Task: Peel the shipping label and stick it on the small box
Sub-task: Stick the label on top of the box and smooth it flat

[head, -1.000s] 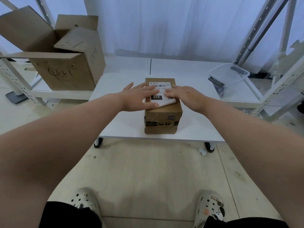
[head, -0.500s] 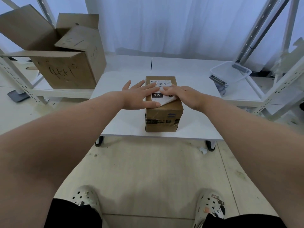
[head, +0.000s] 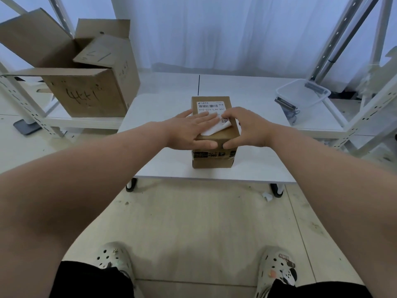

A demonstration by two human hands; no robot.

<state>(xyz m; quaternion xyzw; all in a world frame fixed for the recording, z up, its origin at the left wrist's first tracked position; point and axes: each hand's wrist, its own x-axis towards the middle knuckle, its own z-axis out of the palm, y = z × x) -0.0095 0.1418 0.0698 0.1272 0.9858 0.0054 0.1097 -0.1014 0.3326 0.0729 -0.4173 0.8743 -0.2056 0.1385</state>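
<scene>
Cardboard small box [head: 212, 162]: left hand [head: 189, 131] fingers flat, pressing white shipping label [head: 211, 107]; right hand [head: 249, 127] fingers bent at its curled corner, grip unclear.

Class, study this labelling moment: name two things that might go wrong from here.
1. The shipping label's near corner curls up off the small box; pressed carelessly, it may crease or fold on itself.
2. The left hand lies flat over the label; sliding it might trap wrinkles or bubbles.
</scene>
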